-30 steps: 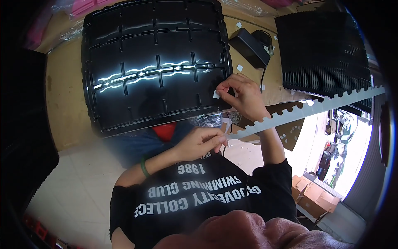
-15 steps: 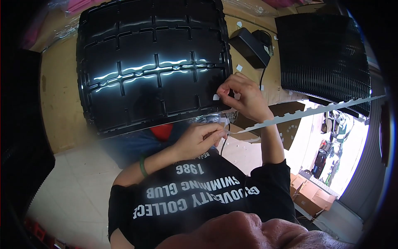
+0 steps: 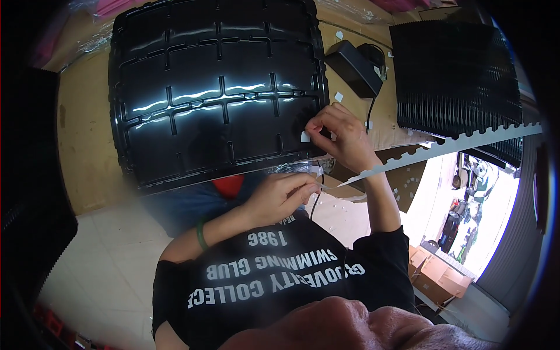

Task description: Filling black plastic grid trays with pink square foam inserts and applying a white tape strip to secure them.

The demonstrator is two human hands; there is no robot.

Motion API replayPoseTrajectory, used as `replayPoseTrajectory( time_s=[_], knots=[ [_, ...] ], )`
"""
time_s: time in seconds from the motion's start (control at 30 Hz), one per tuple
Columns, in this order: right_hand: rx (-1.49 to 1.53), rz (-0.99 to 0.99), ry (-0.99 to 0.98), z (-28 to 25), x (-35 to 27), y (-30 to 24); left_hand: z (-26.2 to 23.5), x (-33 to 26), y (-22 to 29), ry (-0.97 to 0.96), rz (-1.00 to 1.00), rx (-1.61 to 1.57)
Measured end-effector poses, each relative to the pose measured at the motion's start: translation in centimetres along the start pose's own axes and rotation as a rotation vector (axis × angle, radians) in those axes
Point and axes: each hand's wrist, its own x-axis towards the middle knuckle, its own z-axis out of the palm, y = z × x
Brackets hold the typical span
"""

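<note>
- a pale notched strip is running from the left hand to the far right, crossing in front of the right forearm and partly obstructing it.
- a black box is lying just right of the tray, with its cord trailing toward the near side.
- small white scraps are lying scattered around that box.
- a ribbed black stack is standing farther right; the notched strip is passing near its near edge.
- a second dark stack is occupying the left side, its edge showing as serrated.
- the tan table is supporting the tray; pink items and clear wrap are lying at the far left.
- a pale floor is showing at the near left, and a grey ribbed panel is standing beside a bright opening at the right.
- a cardboard box is sitting low at the near right; its contents are not showing clearly.
- the black moulded tray is lying centrally, displaying ridges and strong glare.
- the right hand is pinching a small white piece over the tray's near right corner; contact with the tray cannot be determined.
- the left hand is gripping the strip's near end between fingertips, near the tray's near edge.
</note>
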Motion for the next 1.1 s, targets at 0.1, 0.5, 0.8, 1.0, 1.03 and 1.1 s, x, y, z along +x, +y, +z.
replayPoseTrajectory(
  time_s=[0.1,0.5,0.8,1.0,1.03,1.1],
  knots=[
    [-0.04,-0.018,0.007,0.0,0.0,-0.1,0.2,0.1,0.2,0.05,-0.016,-0.013],
    [-0.016,-0.102,-0.029,-0.1,1.1,0.7,0.1,-0.1,-0.5,0.132,-0.09,0.041],
    [-0.01,0.018,0.011,0.3,1.0,-0.1,-0.1,0.1,-0.1,0.113,-0.16,-0.036],
    [-0.016,-0.024,0.016,0.7,0.9,-0.6,-0.3,0.2,0.1,0.1,-0.172,-0.038],
    [-0.011,-0.038,0.005,0.6,0.9,-0.4,-0.3,0.1,0.0,0.096,-0.175,-0.042],
    [-0.006,-0.052,-0.006,0.6,0.9,-0.3,-0.2,0.1,-0.1,0.101,-0.168,-0.043]
  ],
)
